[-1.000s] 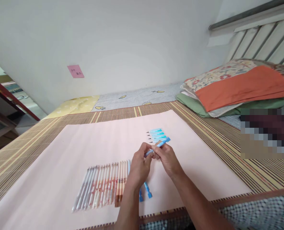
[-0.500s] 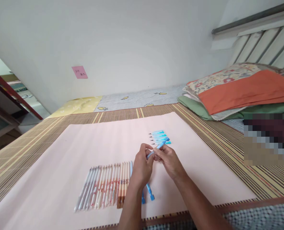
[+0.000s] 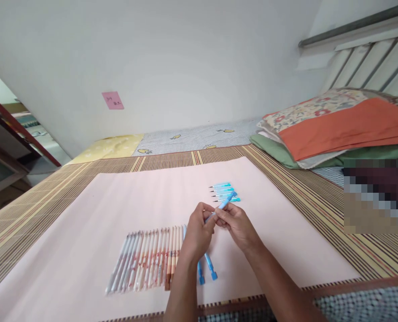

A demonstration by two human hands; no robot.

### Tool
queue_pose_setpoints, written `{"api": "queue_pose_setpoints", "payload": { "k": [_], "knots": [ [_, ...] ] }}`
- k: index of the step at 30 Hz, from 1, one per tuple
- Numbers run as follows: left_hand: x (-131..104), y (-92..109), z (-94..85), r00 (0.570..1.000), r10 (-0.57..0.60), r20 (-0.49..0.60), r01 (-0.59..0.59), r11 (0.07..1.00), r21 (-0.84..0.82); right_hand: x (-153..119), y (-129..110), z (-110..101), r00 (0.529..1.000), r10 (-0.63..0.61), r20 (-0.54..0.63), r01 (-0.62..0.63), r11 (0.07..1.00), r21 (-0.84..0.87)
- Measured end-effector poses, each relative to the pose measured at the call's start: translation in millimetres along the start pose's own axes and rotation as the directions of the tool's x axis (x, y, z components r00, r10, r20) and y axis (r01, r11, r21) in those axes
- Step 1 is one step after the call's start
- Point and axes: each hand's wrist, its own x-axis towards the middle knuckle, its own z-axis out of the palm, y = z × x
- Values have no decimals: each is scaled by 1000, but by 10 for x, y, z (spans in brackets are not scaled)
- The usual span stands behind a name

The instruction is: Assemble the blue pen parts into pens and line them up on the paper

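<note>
Pale wall (image 3: 185, 67) behind a striped mat (image 3: 326, 219), on which lies a pink sheet (image 3: 118, 201), its near left corner cut off. On the sheet's near half, a row of pens (image 3: 148, 259), partly hidden by the left forearm (image 3: 185, 286). Above the sheet's right half, left hand (image 3: 200, 228) and right hand (image 3: 237, 223), fingers curled, both grasp a blue pen (image 3: 226, 200); its axis slants, broad end toward the sheet's right edge, opposite end obscured by fingers. Beyond, on the sheet, four slim dark-tipped pieces (image 3: 223, 190).

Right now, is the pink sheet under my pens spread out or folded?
Spread out: the pink sheet lies flat on the striped mat, both far corners showing, the row of pens on it.
</note>
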Motion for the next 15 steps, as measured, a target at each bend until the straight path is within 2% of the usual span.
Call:
{"api": "queue_pose_setpoints", "payload": {
  "k": [2, 7, 10, 15],
  "knots": [
    [3, -2, -5, 1000, -1, 0, 1, 1000, 8, -2, -19, 2, 1000, 19, 1, -19, 1000, 20],
    [-2, 14, -22, 1000, -4, 9, 3, 999, 49, -29, -85, -45, 993, 33, 118, -36, 999, 28],
    [-6, 8, -15, 1000, 13, 6, -13, 997, 75, -15, -20, -47, 997, -2, 77, 3, 1000, -12],
    [-8, 5, 6, 997, 75, -8, -73, 987, 142, 11, 53, 5, 997, -46, -64, 39, 994, -106]
  ]
}}
